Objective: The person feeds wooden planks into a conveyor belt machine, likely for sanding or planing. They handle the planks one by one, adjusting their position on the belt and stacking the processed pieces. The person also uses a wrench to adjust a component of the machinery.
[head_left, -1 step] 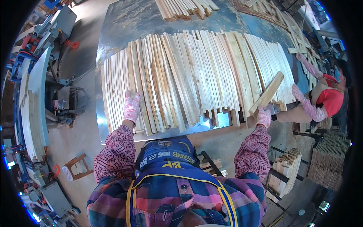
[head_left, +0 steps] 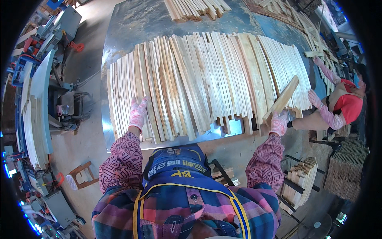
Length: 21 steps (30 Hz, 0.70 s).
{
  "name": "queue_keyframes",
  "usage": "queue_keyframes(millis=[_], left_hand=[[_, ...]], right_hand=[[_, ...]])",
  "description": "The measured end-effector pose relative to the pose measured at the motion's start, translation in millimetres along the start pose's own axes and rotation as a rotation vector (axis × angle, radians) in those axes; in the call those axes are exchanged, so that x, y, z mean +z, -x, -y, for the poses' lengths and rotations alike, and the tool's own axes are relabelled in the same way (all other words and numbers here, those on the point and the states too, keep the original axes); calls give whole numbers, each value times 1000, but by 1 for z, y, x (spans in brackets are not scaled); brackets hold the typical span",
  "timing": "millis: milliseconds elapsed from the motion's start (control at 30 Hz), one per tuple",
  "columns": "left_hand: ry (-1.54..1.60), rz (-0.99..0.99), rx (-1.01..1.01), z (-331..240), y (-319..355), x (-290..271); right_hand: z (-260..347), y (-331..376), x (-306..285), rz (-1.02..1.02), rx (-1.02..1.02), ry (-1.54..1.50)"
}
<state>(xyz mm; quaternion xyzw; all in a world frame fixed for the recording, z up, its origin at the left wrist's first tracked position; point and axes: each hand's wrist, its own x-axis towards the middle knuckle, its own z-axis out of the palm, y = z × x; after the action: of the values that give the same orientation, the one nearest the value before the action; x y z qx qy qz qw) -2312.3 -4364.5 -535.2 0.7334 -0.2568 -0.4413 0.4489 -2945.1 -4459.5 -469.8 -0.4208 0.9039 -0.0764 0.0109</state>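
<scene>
One stiff, light-looking wooden slat (head_left: 281,99) is gripped at its near end by the closed right hand (head_left: 277,124); the left hand (head_left: 138,112) is laid flat and open on the row of slats (head_left: 199,79).

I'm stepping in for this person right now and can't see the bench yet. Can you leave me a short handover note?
Left hand: gloved, flat on the wooden slats near the row's left end, gripping nothing.
Right hand: gloved, fingers closed on a wooden board, tilted up over the row's right end.
Done: slats lie side by side across the metal table.
Left: the held board is not laid down.
A co-worker's hand touches the right end of the row.
</scene>
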Motion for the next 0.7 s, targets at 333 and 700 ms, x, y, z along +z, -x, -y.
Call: queue_keyframes(millis=[333,700], left_hand=[[202,312,-142,-60,-2,17],[-653,178,-49,-65,-10,44]], right_hand=[[262,175,59,896,-617,-582],[303,183,31,779,-833,-94]])
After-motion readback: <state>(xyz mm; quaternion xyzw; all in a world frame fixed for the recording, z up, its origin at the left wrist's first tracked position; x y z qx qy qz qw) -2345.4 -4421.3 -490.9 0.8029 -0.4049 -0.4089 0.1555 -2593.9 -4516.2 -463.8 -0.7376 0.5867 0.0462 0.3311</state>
